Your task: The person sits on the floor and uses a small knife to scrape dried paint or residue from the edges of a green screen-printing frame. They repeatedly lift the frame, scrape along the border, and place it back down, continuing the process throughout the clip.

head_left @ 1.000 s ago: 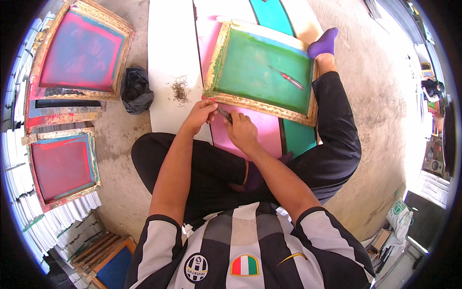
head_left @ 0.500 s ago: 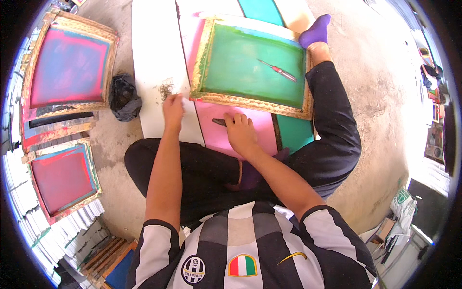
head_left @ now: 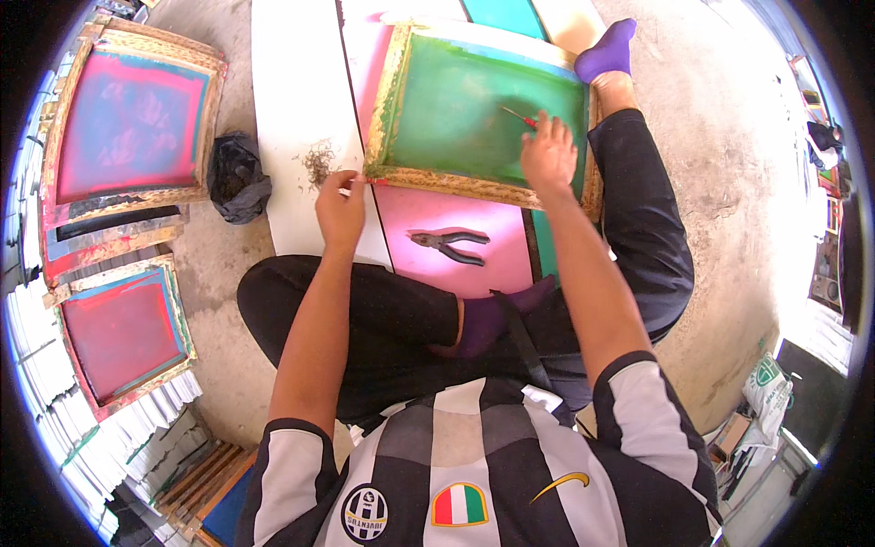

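A screwdriver (head_left: 530, 121) with a red handle lies over the green mesh of a wood-framed printing screen (head_left: 437, 100). My right hand (head_left: 550, 159) covers most of its handle, fingers curled over it and the shaft pointing up-left. At the screen's near left corner, my left hand (head_left: 341, 217) has thumb and fingers pinched together; whatever is between them is too small to make out. A red bit shows on the frame beside those fingertips. Pliers (head_left: 449, 244) with dark handles rest untouched on the pink strip between my arms. Thin brown scraps (head_left: 317, 162) are heaped beyond my left hand.
A crumpled black plastic bag (head_left: 239, 178) sits on the floor left of the white board (head_left: 301, 82). Further left stand wood-framed screens with pinkish-blue (head_left: 137, 123) and red mesh (head_left: 123, 337). My purple-socked foot (head_left: 608, 53) is by the screen's far right corner.
My right hand has let go of the pliers and moved up and right onto the screwdriver, which has shifted slightly. My left hand has moved a little right, to the screen's corner.
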Available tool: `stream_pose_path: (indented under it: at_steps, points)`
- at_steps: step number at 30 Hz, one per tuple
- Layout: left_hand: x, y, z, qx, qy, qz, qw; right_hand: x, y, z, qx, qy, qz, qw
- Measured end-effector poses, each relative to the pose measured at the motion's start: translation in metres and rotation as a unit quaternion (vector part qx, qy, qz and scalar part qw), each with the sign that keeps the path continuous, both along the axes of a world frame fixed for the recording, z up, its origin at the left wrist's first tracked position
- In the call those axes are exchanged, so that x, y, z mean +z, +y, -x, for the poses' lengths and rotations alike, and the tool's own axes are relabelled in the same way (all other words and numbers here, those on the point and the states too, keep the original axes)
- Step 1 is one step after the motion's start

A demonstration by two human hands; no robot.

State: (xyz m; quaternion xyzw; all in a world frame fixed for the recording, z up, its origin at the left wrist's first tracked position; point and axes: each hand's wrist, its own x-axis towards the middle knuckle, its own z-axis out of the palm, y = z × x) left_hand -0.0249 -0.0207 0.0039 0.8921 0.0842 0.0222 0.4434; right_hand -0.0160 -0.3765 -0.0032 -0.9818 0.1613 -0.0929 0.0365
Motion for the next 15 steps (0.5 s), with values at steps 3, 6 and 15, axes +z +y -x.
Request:
stream_pose_path:
  at_steps: [3,6,15]
  points:
    - [0.021,-0.013,0.011,-0.126,0.04,-0.056,0.99,0.002,-0.022,-0.01,-0.01,0.121,-0.001,0.993]
    - [0.024,-0.021,0.027,-0.234,-0.004,-0.116,0.965,0.001,-0.025,-0.013,0.01,0.149,-0.038,0.988]
    - [0.034,-0.044,0.044,-0.341,0.078,-0.223,0.91,0.058,0.123,0.101,-0.068,0.099,-0.431,0.894]
